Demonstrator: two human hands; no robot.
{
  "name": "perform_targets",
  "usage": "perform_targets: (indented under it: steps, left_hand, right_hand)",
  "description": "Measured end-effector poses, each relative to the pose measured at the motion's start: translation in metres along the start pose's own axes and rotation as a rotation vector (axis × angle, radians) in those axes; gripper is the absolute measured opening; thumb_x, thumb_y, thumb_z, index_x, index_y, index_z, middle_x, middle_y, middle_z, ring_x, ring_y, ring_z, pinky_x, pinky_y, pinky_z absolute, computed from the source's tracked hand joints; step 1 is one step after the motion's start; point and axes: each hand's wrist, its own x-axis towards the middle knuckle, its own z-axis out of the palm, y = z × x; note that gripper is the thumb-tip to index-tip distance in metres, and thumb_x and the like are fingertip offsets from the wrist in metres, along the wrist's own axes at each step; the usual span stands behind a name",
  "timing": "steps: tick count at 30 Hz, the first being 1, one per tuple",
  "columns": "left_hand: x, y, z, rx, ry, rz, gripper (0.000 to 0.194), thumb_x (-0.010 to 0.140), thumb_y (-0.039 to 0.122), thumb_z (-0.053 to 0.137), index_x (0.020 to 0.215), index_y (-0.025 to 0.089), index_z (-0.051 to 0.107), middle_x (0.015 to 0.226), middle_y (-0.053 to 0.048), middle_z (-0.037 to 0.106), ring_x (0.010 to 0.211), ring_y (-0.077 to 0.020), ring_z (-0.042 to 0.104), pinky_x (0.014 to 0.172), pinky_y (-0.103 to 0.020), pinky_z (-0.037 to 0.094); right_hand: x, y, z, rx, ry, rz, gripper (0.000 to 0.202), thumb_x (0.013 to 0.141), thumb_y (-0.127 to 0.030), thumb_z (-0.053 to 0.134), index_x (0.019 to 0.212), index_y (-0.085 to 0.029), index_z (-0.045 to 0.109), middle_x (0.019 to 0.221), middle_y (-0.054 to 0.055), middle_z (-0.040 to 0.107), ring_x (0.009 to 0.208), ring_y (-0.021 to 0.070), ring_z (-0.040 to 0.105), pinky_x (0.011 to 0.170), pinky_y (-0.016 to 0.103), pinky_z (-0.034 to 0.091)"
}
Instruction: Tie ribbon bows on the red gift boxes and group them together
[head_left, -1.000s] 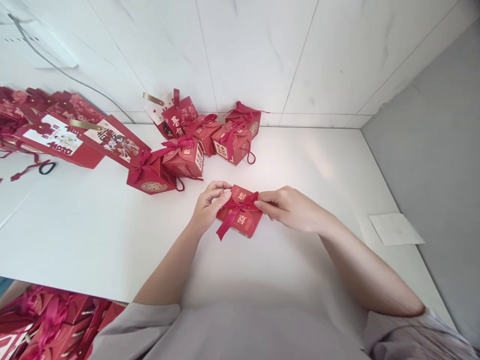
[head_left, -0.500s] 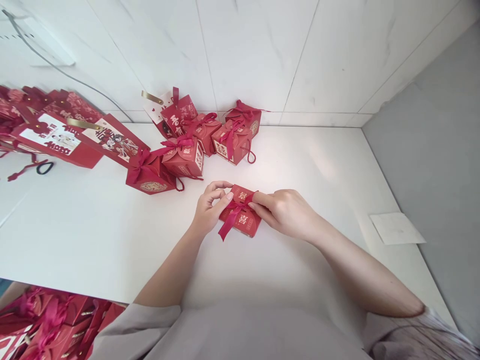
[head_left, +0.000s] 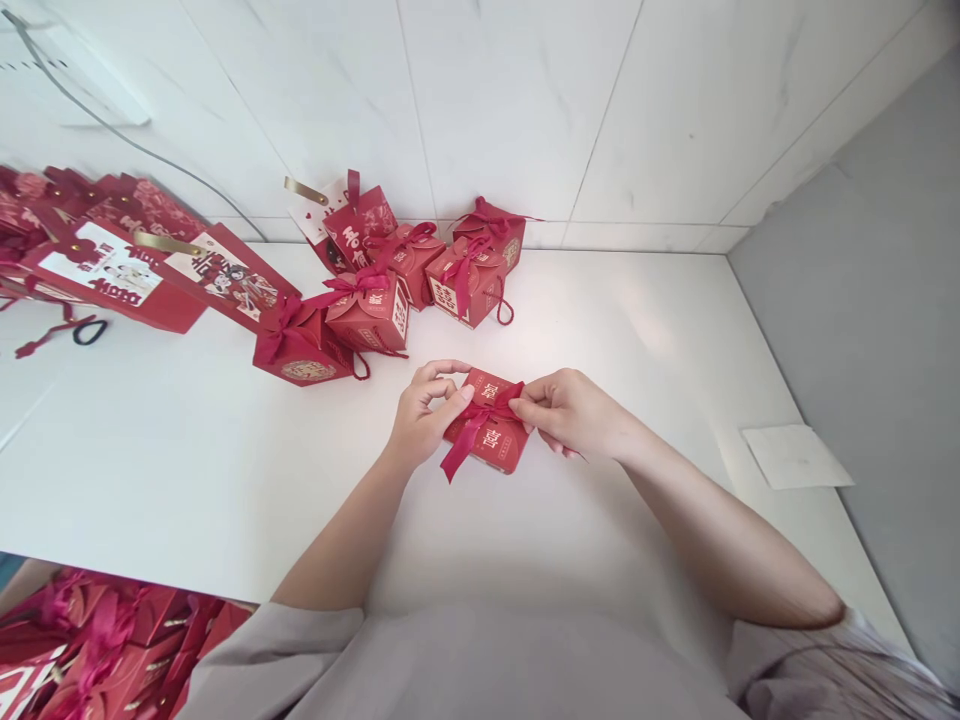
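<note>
The tabletop leaves view at left; a heap of red boxes is cut off below. The left hand, thumb on top, holds a small box on the tabletop, partly hiding its edge; the right hand pinches the box's ribbon, lower fingers curled.

I'm wearing a plain grey top, bottom of the frame, loose short sleeves. My left sleeve, lower left, has soft folds; my right sleeve, lower right, looks streaky, maybe just creases.
</note>
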Motion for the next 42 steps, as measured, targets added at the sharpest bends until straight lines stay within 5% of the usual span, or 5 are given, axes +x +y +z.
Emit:
perform_targets:
  steps: [7, 25, 31, 38, 42]
  left_hand:
    - [0.0, -0.005, 0.003, -0.137, -0.032, -0.03, 0.036, 0.093, 0.044, 0.052, 0.076, 0.02, 0.073, 0.121, -0.008, 0.06, 0.113, -0.0249, 0.058, 0.096, -0.04, 0.049]
    - [0.0, -0.011, 0.011, -0.167, 0.105, -0.008, 0.037, 0.089, 0.044, 0.059, 0.064, 0.017, 0.064, 0.12, -0.008, 0.058, 0.116, -0.023, 0.055, 0.102, -0.039, 0.046]
    - [0.002, -0.01, 0.008, -0.308, -0.004, -0.106, 0.033, 0.089, 0.045, 0.06, 0.075, 0.018, 0.072, 0.121, -0.008, 0.056, 0.11, -0.0232, 0.059, 0.092, -0.035, 0.051]
    - [0.002, -0.004, 0.004, -0.332, 0.008, -0.048, 0.044, 0.093, 0.047, 0.051, 0.065, 0.017, 0.066, 0.117, -0.008, 0.06, 0.111, -0.0227, 0.056, 0.096, -0.034, 0.047]
    - [0.002, -0.006, 0.0, -0.319, -0.018, -0.005, 0.042, 0.094, 0.045, 0.051, 0.066, 0.018, 0.066, 0.118, -0.008, 0.06, 0.115, -0.0236, 0.055, 0.105, -0.038, 0.041]
  right_hand:
    - [-0.005, -0.003, -0.006, 0.027, -0.066, 0.02, 0.043, 0.084, -0.056, 0.06, 0.063, -0.018, 0.06, 0.041, -0.004, 0.053, 0.033, 0.0081, 0.047, 0.035, 0.02, 0.037]
    - [-0.008, -0.001, -0.024, -0.028, -0.241, 0.081, 0.038, 0.087, -0.049, 0.056, 0.066, -0.018, 0.063, 0.045, -0.002, 0.056, 0.038, 0.0116, 0.054, 0.04, 0.022, 0.041]
    - [-0.011, 0.0, -0.041, -0.122, -0.286, 0.137, 0.04, 0.086, -0.051, 0.055, 0.07, -0.016, 0.066, 0.051, 0.002, 0.063, 0.043, 0.0139, 0.059, 0.051, 0.026, 0.047]
    - [-0.026, 0.005, -0.071, -0.508, -0.21, 0.116, 0.036, 0.089, -0.046, 0.048, 0.074, -0.021, 0.07, 0.072, 0.003, 0.072, 0.064, 0.0186, 0.067, 0.058, 0.028, 0.048]
    - [-0.038, 0.012, -0.084, -0.667, -0.005, 0.063, 0.026, 0.088, -0.041, 0.05, 0.087, -0.026, 0.071, 0.086, 0.002, 0.073, 0.067, 0.0192, 0.066, 0.054, 0.029, 0.044]
